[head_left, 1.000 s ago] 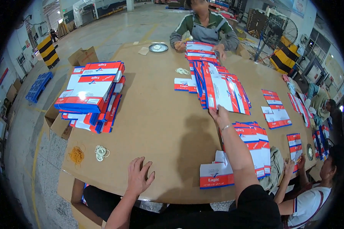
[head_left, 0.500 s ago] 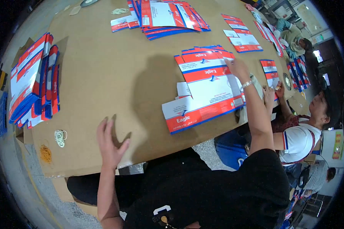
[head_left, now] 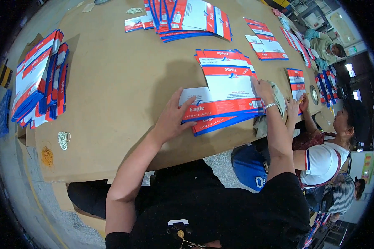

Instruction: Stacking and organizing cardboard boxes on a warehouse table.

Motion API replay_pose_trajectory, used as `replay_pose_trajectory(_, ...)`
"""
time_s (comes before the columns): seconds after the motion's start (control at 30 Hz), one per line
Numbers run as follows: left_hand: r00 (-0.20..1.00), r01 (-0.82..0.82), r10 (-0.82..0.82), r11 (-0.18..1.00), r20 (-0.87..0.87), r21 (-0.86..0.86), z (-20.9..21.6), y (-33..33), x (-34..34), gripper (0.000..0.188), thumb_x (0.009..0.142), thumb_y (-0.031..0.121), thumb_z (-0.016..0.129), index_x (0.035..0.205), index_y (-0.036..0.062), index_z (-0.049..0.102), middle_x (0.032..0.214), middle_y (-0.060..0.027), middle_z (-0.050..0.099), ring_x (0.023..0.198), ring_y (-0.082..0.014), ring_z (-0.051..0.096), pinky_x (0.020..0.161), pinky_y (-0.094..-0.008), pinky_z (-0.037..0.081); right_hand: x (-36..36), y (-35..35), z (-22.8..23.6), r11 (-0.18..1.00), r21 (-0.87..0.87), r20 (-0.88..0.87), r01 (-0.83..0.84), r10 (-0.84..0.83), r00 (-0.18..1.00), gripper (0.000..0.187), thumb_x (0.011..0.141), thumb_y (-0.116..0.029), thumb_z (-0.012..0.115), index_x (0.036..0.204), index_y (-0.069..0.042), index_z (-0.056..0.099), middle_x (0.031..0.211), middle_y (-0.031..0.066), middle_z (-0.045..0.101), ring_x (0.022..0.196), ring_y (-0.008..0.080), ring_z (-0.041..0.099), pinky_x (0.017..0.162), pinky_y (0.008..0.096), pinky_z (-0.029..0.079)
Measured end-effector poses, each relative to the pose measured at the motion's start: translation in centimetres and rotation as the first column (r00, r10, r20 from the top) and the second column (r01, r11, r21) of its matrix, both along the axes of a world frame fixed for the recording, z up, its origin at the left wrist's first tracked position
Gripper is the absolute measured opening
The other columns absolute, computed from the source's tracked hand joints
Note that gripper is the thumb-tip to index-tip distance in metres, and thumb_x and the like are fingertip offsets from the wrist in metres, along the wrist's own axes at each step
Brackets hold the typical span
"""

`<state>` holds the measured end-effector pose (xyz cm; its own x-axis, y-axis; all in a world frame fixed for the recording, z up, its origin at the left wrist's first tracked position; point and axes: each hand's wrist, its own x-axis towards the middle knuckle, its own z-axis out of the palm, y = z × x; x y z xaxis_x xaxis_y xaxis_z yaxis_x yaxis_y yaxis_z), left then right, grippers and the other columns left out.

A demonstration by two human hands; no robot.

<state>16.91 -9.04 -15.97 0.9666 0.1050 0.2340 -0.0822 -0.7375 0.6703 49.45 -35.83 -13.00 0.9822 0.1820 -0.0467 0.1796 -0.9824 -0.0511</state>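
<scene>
A flat red, white and blue carton blank (head_left: 230,89) lies on top of a small stack in front of me, held between both hands. My left hand (head_left: 172,116) grips its lower left flap, fingers over the top and thumb by the near edge. At its right side, my right hand (head_left: 264,91) holds the edge, with the fingertips partly hidden. The lower blanks (head_left: 220,124) stick out beneath the near edge, skewed from the top one.
A fanned pile of blanks (head_left: 195,18) lies at the far side, and a bundled stack (head_left: 37,79) stands at the left. White string (head_left: 63,140) and orange rubber bands (head_left: 47,157) lie near the left corner. A co-worker (head_left: 326,159) sits at the right, beside more blanks (head_left: 296,83).
My left hand has moved up and right from the bare table onto the blank's left flap. The top blank has shifted away from me, uncovering the ones below. My right hand has slid down its right edge.
</scene>
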Motion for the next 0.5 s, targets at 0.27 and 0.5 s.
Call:
replay_pose_trajectory(0.27,0.996,-0.008,0.031,0.968,-0.087,0.251,1.3,-1.7,-0.7,0.096,0.069,0.073,0.067,0.142,0.0151,0.044,0.153,-0.0260,0.020,0.141,-0.0510,0.013,0.114,-0.0572,0.023,1.2,-0.7,0.0,0.993,0.018,-0.234,-0.115,0.116,0.965,0.093,0.076,-0.077,0.052,0.111,0.008,0.065,0.101,0.0301,0.067,0.097,0.0400,0.067,0.087,0.0429,0.052)
replay_pose_trajectory(0.5,0.988,-0.143,0.151,0.974,-0.034,0.176,0.3,-1.8,-3.3,0.082,0.066,0.056,0.078,0.131,0.0133,0.054,0.142,-0.0211,0.036,0.136,-0.0485,0.025,0.111,-0.0576,0.028,-2.6,1.2,1.6,0.645,0.690,-0.603,0.329,0.260,0.754,0.057,0.080,-0.038,0.077,0.110,0.008,0.060,0.098,0.0208,0.069,0.088,0.0243,0.069,0.075,0.0333,0.056)
